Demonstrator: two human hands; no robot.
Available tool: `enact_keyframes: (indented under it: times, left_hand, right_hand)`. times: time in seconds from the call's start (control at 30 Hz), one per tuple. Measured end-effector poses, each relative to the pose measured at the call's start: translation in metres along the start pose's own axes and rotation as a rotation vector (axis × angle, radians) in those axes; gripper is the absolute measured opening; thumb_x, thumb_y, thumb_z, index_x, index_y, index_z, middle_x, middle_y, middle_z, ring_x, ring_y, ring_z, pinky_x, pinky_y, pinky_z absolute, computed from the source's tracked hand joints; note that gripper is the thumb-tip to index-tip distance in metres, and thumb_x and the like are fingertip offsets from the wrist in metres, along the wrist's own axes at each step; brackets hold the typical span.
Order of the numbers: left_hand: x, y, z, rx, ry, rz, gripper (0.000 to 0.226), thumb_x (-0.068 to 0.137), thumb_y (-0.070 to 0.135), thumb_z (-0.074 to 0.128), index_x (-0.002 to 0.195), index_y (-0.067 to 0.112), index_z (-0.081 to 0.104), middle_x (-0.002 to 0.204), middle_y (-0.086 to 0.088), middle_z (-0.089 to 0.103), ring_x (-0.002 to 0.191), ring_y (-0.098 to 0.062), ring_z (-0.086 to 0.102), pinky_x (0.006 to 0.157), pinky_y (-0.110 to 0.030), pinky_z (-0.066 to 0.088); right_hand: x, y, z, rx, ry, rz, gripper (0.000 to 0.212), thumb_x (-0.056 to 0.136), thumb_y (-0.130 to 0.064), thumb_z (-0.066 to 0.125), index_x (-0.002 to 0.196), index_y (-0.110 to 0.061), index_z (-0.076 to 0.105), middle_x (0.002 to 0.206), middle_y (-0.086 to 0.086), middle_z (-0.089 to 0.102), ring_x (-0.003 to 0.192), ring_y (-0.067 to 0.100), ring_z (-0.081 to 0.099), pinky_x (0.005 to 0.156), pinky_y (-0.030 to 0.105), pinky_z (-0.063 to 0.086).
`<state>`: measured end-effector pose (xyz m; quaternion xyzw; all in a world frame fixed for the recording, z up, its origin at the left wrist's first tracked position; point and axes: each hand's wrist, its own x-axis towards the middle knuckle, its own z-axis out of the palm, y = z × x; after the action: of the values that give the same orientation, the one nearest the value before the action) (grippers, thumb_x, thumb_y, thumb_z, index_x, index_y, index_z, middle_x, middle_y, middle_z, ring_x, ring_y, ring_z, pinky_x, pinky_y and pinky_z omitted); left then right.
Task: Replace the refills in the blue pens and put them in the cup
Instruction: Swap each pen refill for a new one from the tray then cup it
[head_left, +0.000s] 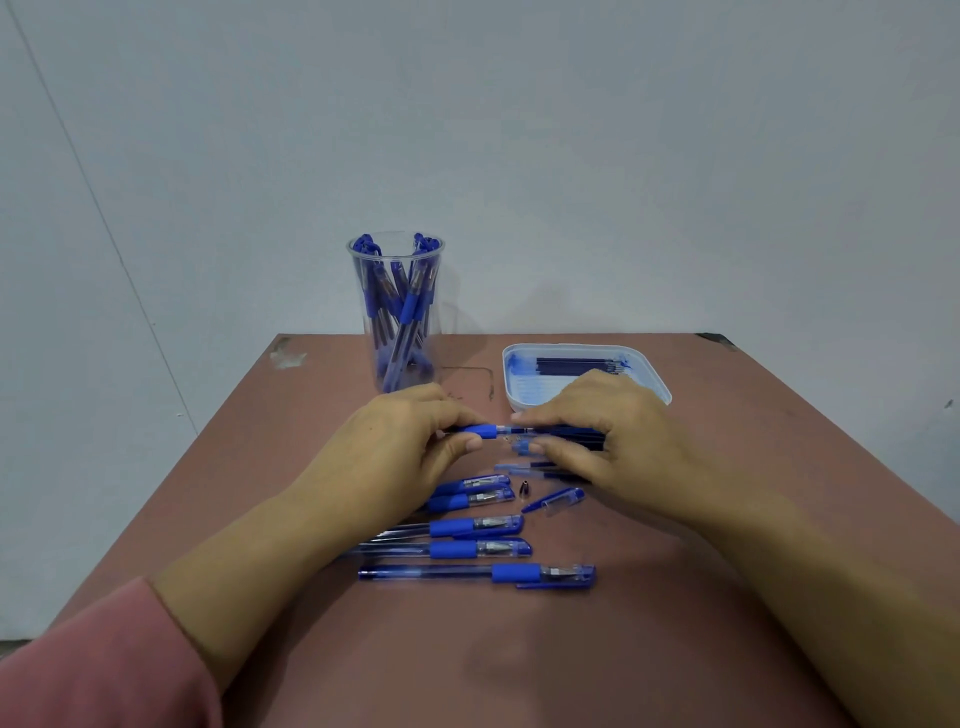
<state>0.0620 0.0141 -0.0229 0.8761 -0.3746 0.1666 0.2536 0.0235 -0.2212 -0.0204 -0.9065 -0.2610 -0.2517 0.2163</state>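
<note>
We're looking down on a reddish-brown table (519, 649), matte and scuffed, set against a plain pale grey-blue wall (519, 156). Both hands meet over the middle of it. The left hand (410, 447) pinches a pen (480, 430) by its blue grip, thumb beneath and fingers curled over the top. The right hand (608, 441) takes the other end of that pen between thumb and fingertips; whether barrel or refill sits under those fingers, we can't tell. The pen lies level, bridging the gap between the two hands.

Beyond the left hand, towards the wall, the clear cup (396, 312) stands upright, crowded with blue pens. Beyond the right hand sits a shallow pale tray (657, 387), its near edge hidden behind the knuckles, with dark refills (576, 364) lying along its far side.

On our side of the hands, between the wrists, a row of loose pens (478, 527) lies side by side on the table. Just below the right thumb we spot a small metal tip (524, 488) and a blue cap (556, 500). Far out past the left hand, the table's corner shows a worn pale patch (288, 356). A pink sleeve (104, 670) covers the left forearm.
</note>
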Motion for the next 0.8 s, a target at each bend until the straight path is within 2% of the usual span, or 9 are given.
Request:
enact_keyframes:
  times: [0.17,0.3,0.47,0.63,0.8]
  left_hand:
    - [0.001,-0.013,-0.004,0.018,0.012,-0.037,0.026,0.091,0.039,0.058,0.112,0.030,0.071,0.085,0.014,0.057,0.075,-0.002,0.052,0.067,-0.015,0.038]
    - [0.004,-0.018,-0.007,0.008,0.037,-0.083,0.027,0.091,0.040,0.058,0.112,0.031,0.071,0.084,0.013,0.058,0.074,0.000,0.051,0.065,-0.014,0.036]
    - [0.003,-0.018,-0.007,0.017,0.032,-0.086,0.027,0.091,0.040,0.058,0.112,0.031,0.071,0.084,0.013,0.058,0.074,-0.001,0.052,0.065,-0.016,0.037]
    - [0.004,-0.017,-0.006,0.010,0.018,-0.089,0.028,0.091,0.041,0.057,0.113,0.031,0.071,0.085,0.013,0.058,0.075,-0.003,0.052,0.066,-0.016,0.037]
    - [0.003,-0.016,-0.006,-0.063,0.066,-0.117,0.026,0.089,0.039,0.060,0.110,0.030,0.073,0.084,0.013,0.060,0.078,-0.004,0.055,0.068,-0.012,0.039]
  right_hand:
    - [-0.006,0.012,-0.008,0.028,0.063,0.082,0.022,0.085,-0.027,0.065,0.104,-0.035,0.072,0.090,-0.020,0.069,0.086,0.007,0.060,0.077,0.032,0.051]
    - [-0.016,0.027,-0.015,0.026,0.025,0.164,0.021,0.084,-0.019,0.073,0.100,-0.032,0.074,0.090,-0.026,0.065,0.089,0.005,0.060,0.082,0.032,0.051]
    - [-0.011,0.034,-0.006,-0.037,-0.162,0.149,0.021,0.084,-0.033,0.069,0.101,-0.044,0.069,0.086,-0.033,0.062,0.093,0.000,0.054,0.081,0.024,0.045]
    - [-0.004,0.034,-0.005,-0.091,-0.167,0.113,0.027,0.082,-0.051,0.057,0.104,-0.040,0.068,0.089,-0.033,0.062,0.091,0.002,0.057,0.083,0.032,0.047]
    - [0.006,0.042,-0.022,-0.086,-0.051,0.204,0.012,0.085,-0.037,0.070,0.097,-0.037,0.070,0.091,-0.030,0.060,0.093,0.000,0.054,0.087,0.029,0.046]
